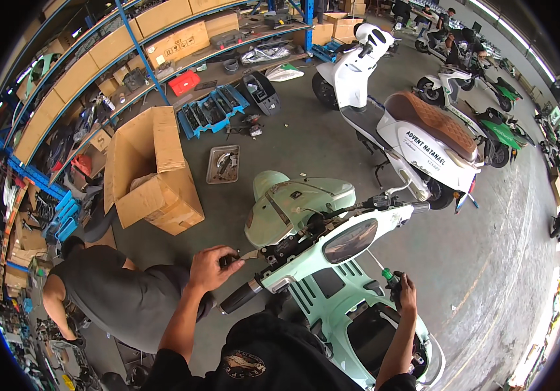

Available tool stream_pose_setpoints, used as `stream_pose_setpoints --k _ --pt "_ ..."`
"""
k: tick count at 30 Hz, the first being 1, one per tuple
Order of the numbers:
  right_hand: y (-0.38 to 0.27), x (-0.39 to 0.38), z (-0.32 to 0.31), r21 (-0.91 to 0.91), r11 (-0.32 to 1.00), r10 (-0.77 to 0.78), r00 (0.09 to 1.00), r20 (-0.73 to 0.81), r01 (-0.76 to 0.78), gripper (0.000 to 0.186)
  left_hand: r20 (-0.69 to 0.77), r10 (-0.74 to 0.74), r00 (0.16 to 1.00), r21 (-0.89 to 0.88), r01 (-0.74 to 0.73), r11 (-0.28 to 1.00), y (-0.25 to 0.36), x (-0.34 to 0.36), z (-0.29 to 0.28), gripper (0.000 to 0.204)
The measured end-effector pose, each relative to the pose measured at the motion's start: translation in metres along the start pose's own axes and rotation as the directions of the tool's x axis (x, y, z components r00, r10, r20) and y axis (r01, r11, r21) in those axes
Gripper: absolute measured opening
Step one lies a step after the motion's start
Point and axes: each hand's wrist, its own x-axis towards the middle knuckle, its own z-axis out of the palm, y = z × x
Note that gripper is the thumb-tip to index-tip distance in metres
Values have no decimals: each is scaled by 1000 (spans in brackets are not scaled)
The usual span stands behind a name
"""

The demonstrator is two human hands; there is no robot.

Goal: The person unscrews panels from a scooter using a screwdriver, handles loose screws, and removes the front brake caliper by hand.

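A: At the left handlebar end of the mint-green scooter [332,287]: left hand [211,268] has its fingers [226,255] curled shut, pinching a small dark part [229,260] by the brake lever mount. Black grip [241,297] sits just below those fingers, not touched.

B: Right side?

A: Right hand [405,294] is fisted around a green-handled screwdriver [384,272]. Shaft runs up from the fingers toward the handlebar cover, near the oval speedometer [349,240]. Can't tell whether the tip is touching anything.

B: Anything close by?

A: Left of the left-hand fingers, a person in a grey shirt [120,296] is crouching low. Beyond the fingertips: open cardboard box [153,173] and a metal tray [223,163] on the floor. Up and right of the screwdriver hand, a white scooter [397,114] with a brown seat, well apart.
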Motion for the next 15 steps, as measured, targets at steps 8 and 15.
stream_pose_setpoints --k 8,15 --pt "-1 5 -3 -41 982 188 982 16 -187 42 363 -801 476 -866 490 -101 -111 -90 170 34" --pt "-15 9 3 -7 981 194 980 -44 -195 36 567 256 783 -799 446 404 111 13 304 37"
